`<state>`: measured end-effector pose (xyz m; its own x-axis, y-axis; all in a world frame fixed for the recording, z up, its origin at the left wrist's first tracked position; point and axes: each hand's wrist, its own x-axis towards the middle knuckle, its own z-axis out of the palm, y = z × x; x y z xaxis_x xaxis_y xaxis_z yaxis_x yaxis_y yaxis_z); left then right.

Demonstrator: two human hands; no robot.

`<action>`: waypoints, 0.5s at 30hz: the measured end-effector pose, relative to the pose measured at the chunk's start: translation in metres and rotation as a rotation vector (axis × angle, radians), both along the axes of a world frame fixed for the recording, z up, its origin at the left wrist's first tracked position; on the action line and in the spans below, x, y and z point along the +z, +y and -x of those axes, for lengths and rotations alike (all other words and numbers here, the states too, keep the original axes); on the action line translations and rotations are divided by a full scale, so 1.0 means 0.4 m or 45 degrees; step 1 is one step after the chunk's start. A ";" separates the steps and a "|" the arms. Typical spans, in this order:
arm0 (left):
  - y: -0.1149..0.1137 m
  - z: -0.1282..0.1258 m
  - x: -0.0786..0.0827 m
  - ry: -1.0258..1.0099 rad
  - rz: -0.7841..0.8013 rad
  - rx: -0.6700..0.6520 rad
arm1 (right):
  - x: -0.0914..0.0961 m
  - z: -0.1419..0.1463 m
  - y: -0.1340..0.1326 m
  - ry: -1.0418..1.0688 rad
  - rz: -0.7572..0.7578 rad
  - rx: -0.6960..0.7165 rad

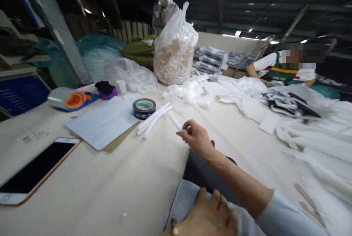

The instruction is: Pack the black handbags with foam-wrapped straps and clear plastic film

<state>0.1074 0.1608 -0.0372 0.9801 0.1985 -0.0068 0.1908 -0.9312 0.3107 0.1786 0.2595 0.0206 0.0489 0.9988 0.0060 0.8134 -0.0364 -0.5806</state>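
Note:
My right hand [195, 138] reaches out over the cream table [115, 188], its fingers pinched on the near end of a thin white rolled stick [175, 121]. Two more white rolled sticks [153, 119] lie just left of it, beside a black tape roll [144, 108]. My left hand [210, 215] rests flat at the bottom edge on grey cloth [189, 199] over my lap, fingers loosely spread and holding nothing. A beaded band shows at that wrist.
A phone [33, 171] lies near left. A white sheet on cardboard [103, 122], an orange-and-white tool [72, 99] and a purple bowl [106, 90] sit behind. A stuffed plastic bag [174, 52] stands at the back. White fabric [316, 133] covers the right, where another person [277, 70] leans.

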 end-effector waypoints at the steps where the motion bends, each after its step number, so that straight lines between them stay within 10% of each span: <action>1: -0.010 0.004 0.011 0.045 0.024 -0.006 | 0.016 -0.046 -0.049 0.129 0.007 -0.055; 4: -0.023 0.019 0.062 0.154 0.115 0.036 | 0.044 -0.173 -0.219 0.842 0.070 -0.180; 8: -0.026 0.034 0.110 0.142 0.176 0.130 | 0.020 -0.271 -0.399 0.871 0.288 -0.285; 15: -0.038 0.024 0.112 0.204 0.126 0.202 | -0.025 -0.293 -0.463 0.811 0.413 -0.238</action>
<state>0.0978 0.1456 0.0078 0.9216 0.3406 -0.1864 0.3863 -0.8522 0.3528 0.2958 0.0743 0.0106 0.1137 0.9202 -0.3746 0.2856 -0.3914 -0.8748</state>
